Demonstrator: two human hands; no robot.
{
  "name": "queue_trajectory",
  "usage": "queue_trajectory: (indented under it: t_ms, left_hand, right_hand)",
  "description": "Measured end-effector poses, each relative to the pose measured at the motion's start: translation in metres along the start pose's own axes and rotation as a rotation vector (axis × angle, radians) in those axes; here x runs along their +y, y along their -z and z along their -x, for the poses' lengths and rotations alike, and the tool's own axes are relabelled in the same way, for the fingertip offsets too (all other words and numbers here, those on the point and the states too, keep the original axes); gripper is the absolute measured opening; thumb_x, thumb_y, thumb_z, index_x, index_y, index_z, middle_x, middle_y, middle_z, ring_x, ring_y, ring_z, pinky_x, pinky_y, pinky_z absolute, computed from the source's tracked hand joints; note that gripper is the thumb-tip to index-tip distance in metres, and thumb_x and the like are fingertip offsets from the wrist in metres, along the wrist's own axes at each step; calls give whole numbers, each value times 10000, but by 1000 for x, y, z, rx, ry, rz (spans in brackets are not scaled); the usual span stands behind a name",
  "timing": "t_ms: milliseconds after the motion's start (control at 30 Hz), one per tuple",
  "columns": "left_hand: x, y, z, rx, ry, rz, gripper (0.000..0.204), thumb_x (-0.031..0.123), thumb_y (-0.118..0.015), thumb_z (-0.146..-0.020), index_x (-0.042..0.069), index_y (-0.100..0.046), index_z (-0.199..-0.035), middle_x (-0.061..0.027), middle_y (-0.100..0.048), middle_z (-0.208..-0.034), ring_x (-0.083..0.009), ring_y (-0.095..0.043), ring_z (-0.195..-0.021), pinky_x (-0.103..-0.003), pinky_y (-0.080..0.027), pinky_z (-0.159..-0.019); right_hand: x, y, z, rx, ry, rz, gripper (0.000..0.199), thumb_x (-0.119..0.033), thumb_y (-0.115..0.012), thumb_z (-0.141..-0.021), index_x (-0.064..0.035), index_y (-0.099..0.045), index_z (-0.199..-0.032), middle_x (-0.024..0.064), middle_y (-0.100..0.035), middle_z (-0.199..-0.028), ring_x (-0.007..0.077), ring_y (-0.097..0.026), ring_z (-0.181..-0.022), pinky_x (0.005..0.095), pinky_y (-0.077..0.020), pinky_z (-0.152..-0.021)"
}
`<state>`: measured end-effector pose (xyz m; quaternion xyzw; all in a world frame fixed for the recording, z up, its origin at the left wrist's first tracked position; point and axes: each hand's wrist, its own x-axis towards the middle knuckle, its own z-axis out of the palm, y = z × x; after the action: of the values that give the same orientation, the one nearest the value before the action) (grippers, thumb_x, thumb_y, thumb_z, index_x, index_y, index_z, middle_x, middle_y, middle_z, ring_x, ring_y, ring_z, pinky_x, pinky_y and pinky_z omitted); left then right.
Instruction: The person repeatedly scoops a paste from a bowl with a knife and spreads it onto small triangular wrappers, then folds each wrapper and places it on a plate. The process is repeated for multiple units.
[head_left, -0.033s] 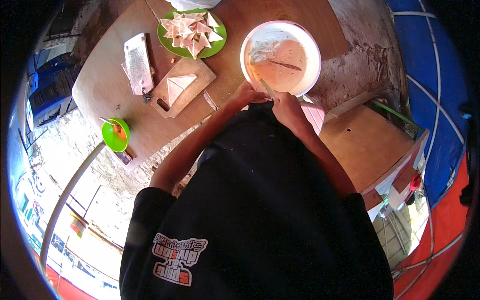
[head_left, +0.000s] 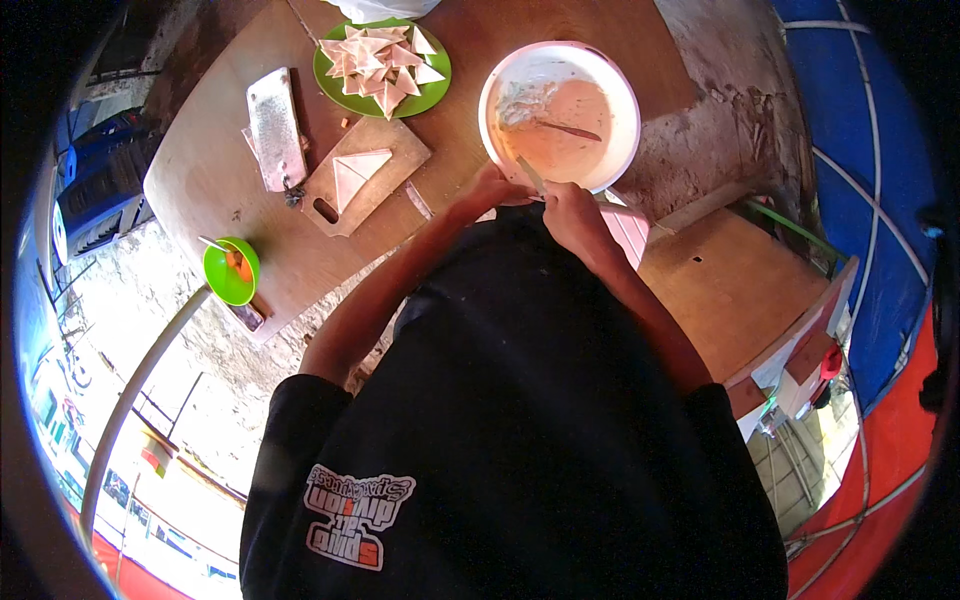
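My right hand (head_left: 571, 206) is closed around a knife (head_left: 532, 177), whose blade points up and to the left, close to the near rim of a white basin (head_left: 628, 95). The basin holds a thin layer of orange-brown liquid with a dark stick-like thing lying in it. Just left of the knife, my left hand (head_left: 494, 188) is closed with its fingers bent toward the right hand; what they hold is hidden. To the left lies a wooden cutting board (head_left: 393, 162) with cut white triangular pieces (head_left: 357, 174). Behind it, more such triangles (head_left: 375, 66) are heaped on a green plate (head_left: 435, 92).
A worn white slab-like thing (head_left: 275, 128) lies left of the board on the wooden table (head_left: 200, 160). A green bowl (head_left: 231, 285) with orange contents and a spoon stands at the table's left edge. A lower wooden surface (head_left: 735, 290) is at the right.
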<state>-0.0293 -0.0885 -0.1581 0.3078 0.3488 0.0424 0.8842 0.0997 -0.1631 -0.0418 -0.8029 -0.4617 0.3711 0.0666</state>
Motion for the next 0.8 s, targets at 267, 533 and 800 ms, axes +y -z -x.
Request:
queue_trajectory:
  t_ms: [267, 533, 800]
  left_hand:
    - [-3, 1, 0, -61, -154, -220, 321, 57, -714, -789, 28, -621, -1095, -42, -666, -983, -118, -619, -840, -283, -504, -742]
    - [7, 0, 5, -75, -203, -315, 235, 60, -699, -816, 34, -638, -1042, -39, -665, -942, -121, -623, -813, -281, -515, -715]
    - [11, 10, 7, 150, -287, -91, 614, -3, -700, -790, 60, -360, -1297, -95, -606, -1082, -195, -652, -874, -320, -578, -688]
  right_hand:
    - [-19, -6, 0, 79, 71, -265, 306, -134, -494, -939, 10, -600, -1188, 201, -618, -760, 312, -608, -637, 380, -472, -553]
    - [-10, 11, 26, -41, -301, -897, 355, -174, -486, -982, -70, -548, -1315, 42, -554, -716, 74, -457, -498, 232, -381, -413]
    - [15, -7, -11, 61, 23, -113, 254, -127, -498, -883, 53, -647, -981, 285, -633, -798, 402, -645, -757, 448, -504, -669]
